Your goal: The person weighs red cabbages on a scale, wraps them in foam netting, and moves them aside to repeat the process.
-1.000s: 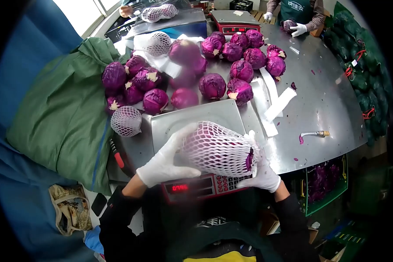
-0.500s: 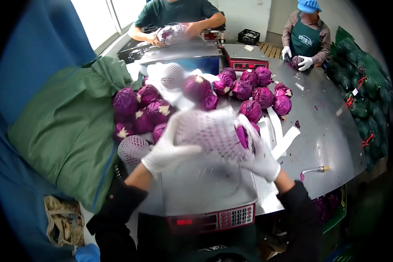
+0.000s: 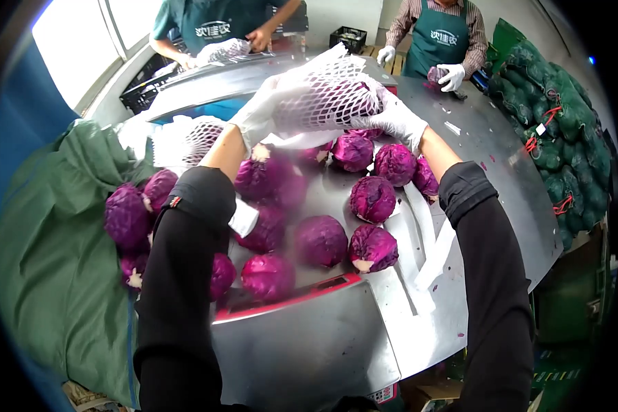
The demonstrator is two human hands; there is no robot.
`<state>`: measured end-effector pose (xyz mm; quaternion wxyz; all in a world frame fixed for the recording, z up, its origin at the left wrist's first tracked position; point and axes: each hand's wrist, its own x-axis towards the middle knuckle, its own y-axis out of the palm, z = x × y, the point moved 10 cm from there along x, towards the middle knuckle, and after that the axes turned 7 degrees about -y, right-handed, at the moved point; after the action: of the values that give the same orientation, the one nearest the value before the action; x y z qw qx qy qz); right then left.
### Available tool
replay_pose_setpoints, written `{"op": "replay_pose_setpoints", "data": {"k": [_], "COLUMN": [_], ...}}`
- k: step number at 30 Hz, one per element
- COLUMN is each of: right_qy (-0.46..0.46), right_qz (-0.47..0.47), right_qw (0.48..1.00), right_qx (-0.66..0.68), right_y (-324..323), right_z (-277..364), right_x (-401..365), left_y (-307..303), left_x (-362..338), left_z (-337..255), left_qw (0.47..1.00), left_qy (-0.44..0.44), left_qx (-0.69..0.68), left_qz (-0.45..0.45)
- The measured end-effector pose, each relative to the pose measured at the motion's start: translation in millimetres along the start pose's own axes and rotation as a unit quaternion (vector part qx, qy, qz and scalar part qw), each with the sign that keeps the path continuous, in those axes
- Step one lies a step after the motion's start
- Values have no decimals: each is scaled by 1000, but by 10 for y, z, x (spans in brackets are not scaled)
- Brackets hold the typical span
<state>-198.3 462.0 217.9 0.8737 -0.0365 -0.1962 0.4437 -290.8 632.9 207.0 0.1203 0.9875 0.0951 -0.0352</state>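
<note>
Nearest, at the front of the bench (image 3: 508,196), lies the bare grey metal pan of a scale (image 3: 305,343), with red casing along its far edge. Two black sleeves (image 3: 182,295) reach out past it, one on each side, and a big dark green woven sack (image 3: 62,261) slumps along the left. Just beyond the pan sit loose round purple cabbages (image 3: 321,240), some with pale cut stems showing; a few blur as I look. White flat strips (image 3: 441,254) lie on the metal to their right, near the right sleeve.

Farther out, both arms stretch over the cabbages. The white-gloved left hand (image 3: 257,113) has its grip closed round the left end of a long white foam-mesh bundle (image 3: 319,99), purple showing through the holes. The white-gloved right hand (image 3: 399,122) grips the right end, where purple leaf is bare. The bundle hangs raised, over the far side of the loose cabbages. Left of it, beyond the left forearm, is another white mesh-wrapped piece (image 3: 196,141).

Across the bench, a person in a green apron (image 3: 213,24) has bare hands near a white mesh-wrapped bundle (image 3: 223,51). To the right, another in checked sleeves (image 3: 475,41) and white gloves holds a small purple cabbage (image 3: 435,74). Between them stands a black plastic crate (image 3: 348,39); bulging green net sacks (image 3: 563,144) with red ties are piled along the right.
</note>
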Motion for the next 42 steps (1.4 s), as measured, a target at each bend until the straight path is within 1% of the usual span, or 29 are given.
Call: {"op": "replay_pose_setpoints", "data": {"k": [2,3,4,6,7,9,10,11,12,14,15,16,18,19,20,22,24,25,26,28,29,31,32,35,36,38,39,40,42], "right_qy": [15,-5,20,100,73,108,99,89,117,110,111,114,136,138,112,111,112,185,254,310,360,392,408,343,318,291,259,226,206], "right_qz": [1,3,-11,-6,2,-24,11,45,51,-80,-84,-107,-95,-153,-196,-167,-155,-147,-141,-212,-193,-219,-231,-243,-243,-276,-278,-278,-273], "right_qw": [999,1000,998,995,997,993,992,990,990,974,965,969,955,938,930,916,863,859,873,899,894,884,877,907,917,907,906,900,871], "right_qx": [36,-18,-55,-13,-12,-42,-72,-102,-60,-180,-221,-192,-247,-277,-290,-348,-467,-454,-391,-224,-184,-127,-101,-25,-4,126,188,249,353], "right_y": [-179,-261,-381,-456,-461,-588,-556,-519,-416,-574,-606,-686,-787,-933,-939,-640,-377,-272,-231,-196,-147,-74,-57,-55,-93,-143,-183,-220,-177], "right_z": [-398,-477,-644,-883,-942,-1246,-1336,-1416,-1478,-1220,-1242,-1258,-1174,-1287,-1198,-814,-855,-820,-990,-1608,-1617,-1619,-1644,-1773,-1738,-1667,-1677,-1662,-1418], "right_x": [91,150,144,97,134,90,86,77,-4,-212,-198,-331,-491,-618,-806,-1135,-1412,-1508,-1572,-1662,-1670,-1682,-1720,-1730,-1719,-1848,-1871,-1886,-1946], "left_y": [178,192,216,236,207,159,126,203,282,249,273,318,344,415,488,752,985,964,1116,1214,1182,1125,1112,1160,1270,1462,1504,1547,1624], "left_x": [328,522,704,975,1091,1305,1409,1289,1157,1492,1456,1409,1224,1068,920,395,-48,-193,-343,-735,-826,-981,-1011,-1078,-1133,-1237,-1252,-1245,-1242], "left_z": [140,251,377,507,539,576,635,638,599,847,837,846,697,630,608,527,652,830,948,1072,1152,1209,1250,1307,1286,1325,1396,1413,1458], "left_qw": [995,995,993,997,998,988,976,958,933,889,892,894,813,806,805,783,776,823,791,787,780,762,766,782,769,755,763,767,774], "left_qy": [11,-1,-13,-5,5,48,47,25,6,23,36,49,84,133,179,237,221,120,123,8,17,61,52,26,59,74,66,84,116], "left_qx": [7,-19,-47,-10,42,143,211,277,342,454,447,441,556,551,543,562,590,555,594,596,602,618,611,589,610,625,615,611,606], "left_qz": [96,101,105,80,55,20,-16,-64,-111,-62,-62,-59,-153,-168,-157,-121,-32,-18,79,157,171,186,193,200,184,184,190,175,142]}}
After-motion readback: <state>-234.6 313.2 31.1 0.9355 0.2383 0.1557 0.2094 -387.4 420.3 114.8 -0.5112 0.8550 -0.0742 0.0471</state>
